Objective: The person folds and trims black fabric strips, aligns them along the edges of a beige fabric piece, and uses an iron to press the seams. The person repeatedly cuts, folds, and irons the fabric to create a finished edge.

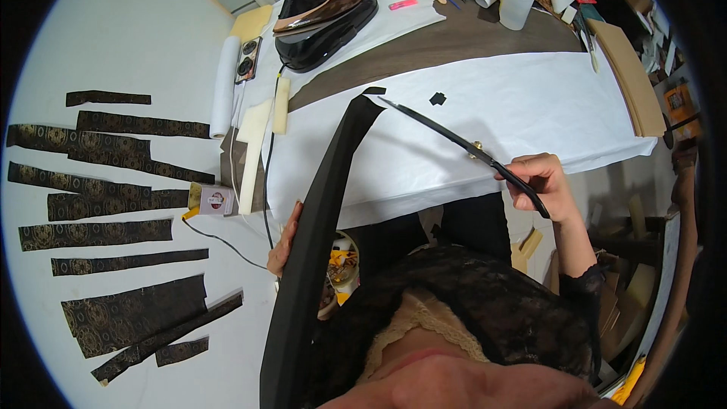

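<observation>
My right hand is closed round the handles of a pair of long black scissors, held over the white-covered table. The blades look closed, and their tip lies beside the far end of a long black strip that looks like fabric or stiff material. At that end a small flap juts out; I cannot tell whether it is still attached. The strip slants up from the lower edge, and my left hand grips its left side, fingers partly hidden behind it. A small black scrap lies on the white sheet.
Patterned dark fabric pieces are spread over the white surface at left. A clothes iron stands on its base at the back, its cable running forward. A phone, a spray bottle and a cardboard stack line the table.
</observation>
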Action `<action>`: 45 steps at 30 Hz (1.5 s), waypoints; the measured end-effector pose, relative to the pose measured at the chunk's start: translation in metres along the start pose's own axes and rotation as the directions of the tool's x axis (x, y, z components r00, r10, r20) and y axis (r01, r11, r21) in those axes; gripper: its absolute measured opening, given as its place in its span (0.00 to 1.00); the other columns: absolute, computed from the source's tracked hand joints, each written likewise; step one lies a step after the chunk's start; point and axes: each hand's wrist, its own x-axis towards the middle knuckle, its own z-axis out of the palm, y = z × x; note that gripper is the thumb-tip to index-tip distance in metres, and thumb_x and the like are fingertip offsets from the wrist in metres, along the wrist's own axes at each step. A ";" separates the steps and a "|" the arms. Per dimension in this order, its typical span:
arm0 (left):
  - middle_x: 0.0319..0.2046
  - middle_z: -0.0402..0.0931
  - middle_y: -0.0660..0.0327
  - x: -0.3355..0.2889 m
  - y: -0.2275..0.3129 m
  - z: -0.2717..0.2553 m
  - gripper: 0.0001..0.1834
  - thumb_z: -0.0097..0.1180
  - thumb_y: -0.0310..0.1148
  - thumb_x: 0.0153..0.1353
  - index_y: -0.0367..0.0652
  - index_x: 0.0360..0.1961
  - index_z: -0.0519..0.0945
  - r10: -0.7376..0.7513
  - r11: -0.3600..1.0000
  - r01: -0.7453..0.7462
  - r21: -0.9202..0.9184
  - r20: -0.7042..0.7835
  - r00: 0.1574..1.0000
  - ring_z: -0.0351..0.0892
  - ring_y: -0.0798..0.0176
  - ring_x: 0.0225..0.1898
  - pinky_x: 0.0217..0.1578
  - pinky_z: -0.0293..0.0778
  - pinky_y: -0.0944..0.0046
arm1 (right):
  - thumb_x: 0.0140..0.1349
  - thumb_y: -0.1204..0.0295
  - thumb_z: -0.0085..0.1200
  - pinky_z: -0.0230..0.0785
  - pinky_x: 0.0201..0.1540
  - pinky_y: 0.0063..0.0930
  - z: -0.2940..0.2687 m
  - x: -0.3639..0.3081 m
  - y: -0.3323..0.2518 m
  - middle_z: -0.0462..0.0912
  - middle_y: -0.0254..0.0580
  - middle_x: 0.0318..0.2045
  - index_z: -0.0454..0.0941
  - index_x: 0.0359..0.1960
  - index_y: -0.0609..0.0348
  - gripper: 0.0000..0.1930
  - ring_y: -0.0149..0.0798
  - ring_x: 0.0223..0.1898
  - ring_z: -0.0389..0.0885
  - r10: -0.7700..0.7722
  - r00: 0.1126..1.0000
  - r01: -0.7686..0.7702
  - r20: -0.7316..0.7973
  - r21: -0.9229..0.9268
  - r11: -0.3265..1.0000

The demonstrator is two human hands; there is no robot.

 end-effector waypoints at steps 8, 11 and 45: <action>0.57 0.68 0.36 0.004 0.007 -0.006 0.20 0.41 0.31 0.70 0.34 0.58 0.74 -0.011 0.996 0.018 -0.091 0.081 0.997 0.61 0.33 0.64 0.66 0.52 0.35 | 0.45 0.77 0.74 0.59 0.25 0.17 0.002 0.009 0.005 0.77 0.32 0.25 0.83 0.49 0.61 0.25 0.21 0.23 0.71 -0.070 0.997 0.070 0.024 -0.027 0.997; 0.60 0.64 0.30 0.005 0.006 -0.008 0.20 0.41 0.27 0.70 0.31 0.59 0.73 0.000 0.991 0.021 -0.130 0.162 0.987 0.58 0.29 0.66 0.67 0.50 0.34 | 0.46 0.78 0.74 0.58 0.25 0.17 0.004 0.010 0.006 0.76 0.31 0.24 0.82 0.50 0.60 0.26 0.21 0.23 0.69 -0.121 0.993 0.122 0.008 -0.084 0.989; 0.57 0.75 0.58 -0.044 -0.016 -0.050 0.21 0.47 0.37 0.68 0.41 0.59 0.74 -0.017 1.000 0.020 0.017 -0.154 0.988 0.72 0.56 0.60 0.66 0.59 0.53 | 0.43 0.75 0.76 0.57 0.25 0.19 0.011 0.012 -0.003 0.74 0.31 0.22 0.82 0.46 0.67 0.25 0.23 0.23 0.67 -0.192 0.981 0.161 -0.038 -0.401 0.902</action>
